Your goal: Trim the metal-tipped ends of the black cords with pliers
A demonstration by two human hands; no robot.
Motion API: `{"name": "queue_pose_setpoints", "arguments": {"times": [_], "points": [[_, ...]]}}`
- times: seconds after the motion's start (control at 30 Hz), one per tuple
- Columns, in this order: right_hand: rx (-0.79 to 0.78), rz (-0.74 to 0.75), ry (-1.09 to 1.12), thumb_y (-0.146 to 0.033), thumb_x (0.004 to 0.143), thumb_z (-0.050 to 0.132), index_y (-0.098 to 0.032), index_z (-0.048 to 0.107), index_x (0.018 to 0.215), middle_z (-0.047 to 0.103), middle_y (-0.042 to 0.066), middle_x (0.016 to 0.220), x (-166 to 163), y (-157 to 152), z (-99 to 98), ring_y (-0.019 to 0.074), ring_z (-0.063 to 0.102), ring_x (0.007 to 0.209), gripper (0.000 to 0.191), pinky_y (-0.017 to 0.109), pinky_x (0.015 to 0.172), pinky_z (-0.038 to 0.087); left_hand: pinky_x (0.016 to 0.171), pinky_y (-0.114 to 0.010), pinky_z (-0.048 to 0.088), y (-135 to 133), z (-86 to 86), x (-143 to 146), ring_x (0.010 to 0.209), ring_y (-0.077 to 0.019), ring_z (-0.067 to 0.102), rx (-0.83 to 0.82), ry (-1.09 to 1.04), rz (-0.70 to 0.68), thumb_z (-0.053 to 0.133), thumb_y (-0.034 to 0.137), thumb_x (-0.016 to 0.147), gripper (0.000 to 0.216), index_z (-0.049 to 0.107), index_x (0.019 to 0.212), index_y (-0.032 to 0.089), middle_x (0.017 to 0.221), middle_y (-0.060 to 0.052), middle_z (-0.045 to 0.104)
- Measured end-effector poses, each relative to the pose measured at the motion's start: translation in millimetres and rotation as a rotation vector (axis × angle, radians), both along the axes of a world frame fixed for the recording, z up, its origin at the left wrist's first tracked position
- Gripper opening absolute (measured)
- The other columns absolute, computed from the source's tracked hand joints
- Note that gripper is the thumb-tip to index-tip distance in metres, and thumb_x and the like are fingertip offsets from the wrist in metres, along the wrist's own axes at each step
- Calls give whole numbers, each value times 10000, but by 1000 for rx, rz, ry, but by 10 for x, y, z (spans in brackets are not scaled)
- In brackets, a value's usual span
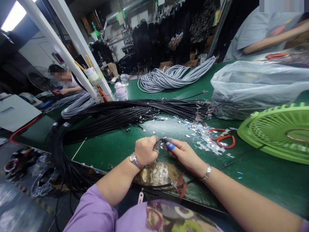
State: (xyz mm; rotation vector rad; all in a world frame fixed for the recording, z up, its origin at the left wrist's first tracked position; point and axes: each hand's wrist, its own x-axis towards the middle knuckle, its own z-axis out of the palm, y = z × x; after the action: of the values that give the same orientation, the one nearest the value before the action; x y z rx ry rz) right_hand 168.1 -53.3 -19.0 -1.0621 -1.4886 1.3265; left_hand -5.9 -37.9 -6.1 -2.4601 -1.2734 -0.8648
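Note:
My left hand (145, 150) is closed in a fist and my right hand (183, 153) pinches with a blue-covered fingertip. Both meet over the green table (116, 145) on the end of a thin dark cable (162, 141) held between them. I wear a watch on the left wrist and a bracelet on the right. A large bundle of black cables (125, 114) lies across the table just beyond my hands, its stripped coloured ends pointing right. Silver foil scraps (202, 135) are scattered right of my hands.
Red-handled scissors (223, 138) lie among the scraps. A green fan (280, 130) lies flat at right, behind it a clear plastic bag (256, 87) of cables. Grey cable coils (173, 77) lie farther back. Other people sit at far left (63, 82) and upper right (265, 35).

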Motion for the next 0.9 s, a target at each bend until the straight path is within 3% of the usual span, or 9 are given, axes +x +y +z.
{"name": "queue_pose_setpoints", "arguments": {"times": [0.2,0.37,0.53,0.73,0.9], "points": [[44,-40,-33,-543,809,531,-197,581,693,417,-36,541,-10,3,38,107,332,506,368,243,467,281,561,-267,434,14,7,6,582,-166,596,8,-27,-41,482,209,815,146,623,783,185,623,-38,626],[56,-71,-29,-485,817,537,-191,617,706,428,-35,554,-21,2,28,103,331,508,325,241,471,302,584,-260,439,28,7,12,643,-157,593,-56,-7,10,488,255,853,164,631,810,188,738,-51,644],[80,-67,-46,-456,817,535,-182,676,776,460,-28,558,-25,5,5,110,365,516,311,242,479,337,597,-248,426,38,7,-10,641,-149,580,-200,-47,-1,478,304,878,202,619,792,188,704,-46,643],[139,-66,-100,-417,827,514,-202,732,894,567,6,609,-5,26,13,160,491,593,314,272,522,423,533,-231,342,94,128,19,535,-101,439,-675,-408,-89,496,509,856,385,524,667,175,574,10,518],[212,-44,-153,-422,834,518,-232,747,923,622,16,607,24,48,21,208,578,665,311,320,603,494,398,-194,176,172,185,38,374,-38,249,-1341,-848,-169,628,664,686,517,463,668,174,427,94,339]]}}
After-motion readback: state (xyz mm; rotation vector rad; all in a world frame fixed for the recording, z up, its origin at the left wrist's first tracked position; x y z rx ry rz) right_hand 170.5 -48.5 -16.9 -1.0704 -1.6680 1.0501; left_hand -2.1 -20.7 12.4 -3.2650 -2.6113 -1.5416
